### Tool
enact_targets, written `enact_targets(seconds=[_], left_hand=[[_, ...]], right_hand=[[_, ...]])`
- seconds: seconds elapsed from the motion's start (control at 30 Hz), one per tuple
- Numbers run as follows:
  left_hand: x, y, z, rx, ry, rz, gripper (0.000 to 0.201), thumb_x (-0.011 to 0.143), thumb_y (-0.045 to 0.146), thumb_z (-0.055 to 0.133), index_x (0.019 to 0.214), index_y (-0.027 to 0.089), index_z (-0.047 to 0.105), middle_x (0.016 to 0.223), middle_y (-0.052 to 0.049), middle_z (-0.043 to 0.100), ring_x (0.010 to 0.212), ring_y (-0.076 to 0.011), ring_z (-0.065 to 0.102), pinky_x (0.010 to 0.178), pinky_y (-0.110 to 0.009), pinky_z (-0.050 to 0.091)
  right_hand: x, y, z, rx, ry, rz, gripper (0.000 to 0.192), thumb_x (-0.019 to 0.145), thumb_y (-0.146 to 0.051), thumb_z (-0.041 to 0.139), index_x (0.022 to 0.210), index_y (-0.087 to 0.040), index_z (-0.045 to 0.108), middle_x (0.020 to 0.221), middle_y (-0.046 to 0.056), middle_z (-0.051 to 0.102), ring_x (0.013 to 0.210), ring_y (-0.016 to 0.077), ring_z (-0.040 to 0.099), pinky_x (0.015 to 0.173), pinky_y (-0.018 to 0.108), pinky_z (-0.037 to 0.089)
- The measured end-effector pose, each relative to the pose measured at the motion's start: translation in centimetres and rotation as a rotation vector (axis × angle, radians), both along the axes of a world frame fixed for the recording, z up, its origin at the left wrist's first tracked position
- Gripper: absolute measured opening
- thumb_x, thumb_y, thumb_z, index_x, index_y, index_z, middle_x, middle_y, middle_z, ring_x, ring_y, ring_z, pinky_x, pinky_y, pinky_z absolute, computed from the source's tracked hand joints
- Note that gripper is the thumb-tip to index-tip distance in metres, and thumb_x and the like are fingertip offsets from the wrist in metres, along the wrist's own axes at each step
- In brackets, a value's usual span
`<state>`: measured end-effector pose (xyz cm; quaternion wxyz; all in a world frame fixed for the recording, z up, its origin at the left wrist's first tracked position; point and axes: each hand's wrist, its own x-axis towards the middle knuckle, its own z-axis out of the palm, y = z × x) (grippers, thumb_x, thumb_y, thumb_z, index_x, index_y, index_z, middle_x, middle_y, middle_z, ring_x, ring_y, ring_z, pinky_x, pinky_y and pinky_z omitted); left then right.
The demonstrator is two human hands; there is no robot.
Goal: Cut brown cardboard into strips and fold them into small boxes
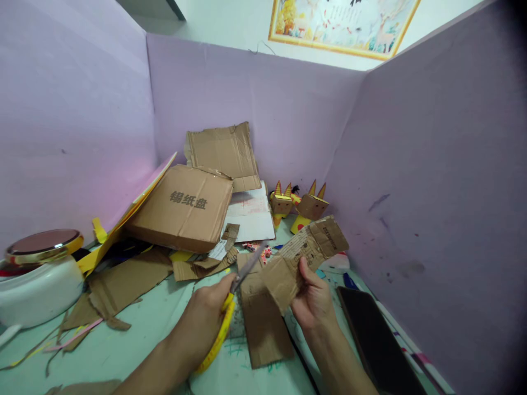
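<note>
Yellow-handled scissors [230, 307], brown cardboard piece [302, 255], seemingly mint-green table [135, 340].

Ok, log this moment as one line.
left hand: grips yellow-handled scissors, blades at cardboard strip | right hand: holds strip up | table: cardboard scraps

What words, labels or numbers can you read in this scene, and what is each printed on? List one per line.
"锡纸盘": printed in dark characters on the top of the flat cardboard box.
Print along the edge of the cardboard piece held in the right hand: too small and blurred to read.
Markings at the top of the framed picture on the wall: cut off, unreadable.
Faint print on the white sheet: too blurred to read.
</note>
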<state>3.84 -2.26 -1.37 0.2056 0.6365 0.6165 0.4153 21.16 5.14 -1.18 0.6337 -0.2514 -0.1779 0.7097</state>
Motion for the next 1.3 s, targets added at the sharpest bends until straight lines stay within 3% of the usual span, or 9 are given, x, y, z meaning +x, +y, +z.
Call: enact_targets(seconds=[0.13,0.33,0.5,0.6,0.73,0.83,0.97,1.17,1.3], left_hand=[[-0.3,0.4,0.6,0.060,-0.182,0.153,0.028,0.075,0.036,0.050,0.097,0.020,0.055,0.060,0.001,0.060,0.043,-0.0117,0.046,0.042,-0.020,0.035],[-0.2,0.6,0.2,-0.007,-0.419,-0.040,0.030,0.068,0.034,0.060,0.092,0.019,0.049,0.059,0.006,0.049,0.049,-0.0094,0.041,0.046,-0.018,0.034],[-0.2,0.5,0.1,-0.073,-0.348,-0.160,0.023,0.069,0.026,0.055,0.090,0.019,0.050,0.057,0.007,0.043,0.049,-0.0091,0.038,0.046,-0.018,0.031],[-0.1,0.4,0.3,-0.093,-0.160,-0.211,0.017,0.069,0.018,0.051,0.086,0.020,0.054,0.065,0.004,0.053,0.059,-0.0124,0.048,0.054,-0.020,0.035],[0.1,0.3,0.0,-0.097,0.137,-0.056,0.015,0.075,0.023,0.050,0.088,0.021,0.059,0.070,0.001,0.062,0.064,-0.0159,0.054,0.058,-0.023,0.037],[0.2,0.0,-0.3,0.105,0.168,0.147,0.022,0.081,0.033,0.048,0.096,0.020,0.057,0.068,0.001,0.061,0.059,-0.0148,0.054,0.056,-0.023,0.039],[1.2,-0.9,-0.3,0.357,0.116,0.103,0.024,0.086,0.032,0.042,0.104,0.020,0.052,0.064,0.004,0.058,0.052,-0.0115,0.054,0.052,-0.019,0.041],[2.4,-1.2,-0.7,0.053,0.145,0.063,0.039,0.085,0.032,0.032,0.120,0.018,0.043,0.064,0.001,0.059,0.053,-0.0161,0.055,0.051,-0.025,0.043],[0.6,-1.0,0.1,0.116,0.090,0.078,0.048,0.082,0.037,0.034,0.127,0.021,0.039,0.096,-0.007,0.061,0.082,-0.0213,0.059,0.073,-0.031,0.047]], right_hand=[[-0.6,-0.5,-0.1,0.046,-0.045,-0.021,0.030,0.068,-0.023,0.068,0.098,-0.024,0.064,0.093,-0.001,0.072,0.092,0.0204,0.064,0.088,0.039,0.048],[-2.4,-2.2,-0.9,0.034,-0.079,0.144,0.034,0.066,-0.024,0.071,0.099,-0.021,0.065,0.087,0.003,0.073,0.090,0.0239,0.065,0.087,0.042,0.048],[-1.2,-1.1,-0.4,-0.013,-0.050,0.028,0.027,0.065,-0.020,0.070,0.091,-0.022,0.067,0.082,-0.001,0.074,0.076,0.0205,0.067,0.085,0.041,0.049],[0.0,-0.3,0.3,-0.032,-0.044,0.053,0.017,0.068,-0.024,0.068,0.085,-0.022,0.068,0.080,0.000,0.074,0.079,0.0227,0.067,0.084,0.044,0.050],[0.3,-0.2,0.4,-0.062,-0.051,0.073,0.015,0.070,-0.030,0.066,0.081,-0.020,0.069,0.077,0.003,0.074,0.078,0.0243,0.068,0.080,0.045,0.051],[-0.3,-0.4,0.2,0.022,-0.060,-0.102,0.020,0.069,-0.029,0.067,0.087,-0.021,0.068,0.082,0.001,0.074,0.078,0.0217,0.068,0.080,0.042,0.052],[-0.9,-0.8,0.0,0.091,-0.051,-0.148,0.031,0.069,-0.029,0.068,0.098,-0.021,0.065,0.090,0.001,0.073,0.085,0.0210,0.067,0.083,0.040,0.051],[-1.3,-0.8,-0.5,0.097,-0.088,-0.182,0.036,0.068,-0.029,0.068,0.103,-0.023,0.062,0.089,0.002,0.073,0.091,0.0224,0.065,0.084,0.041,0.050],[-1.3,-0.7,-0.6,0.132,-0.173,-0.200,0.037,0.068,-0.032,0.068,0.104,-0.023,0.062,0.089,0.002,0.072,0.089,0.0224,0.066,0.081,0.040,0.051]])
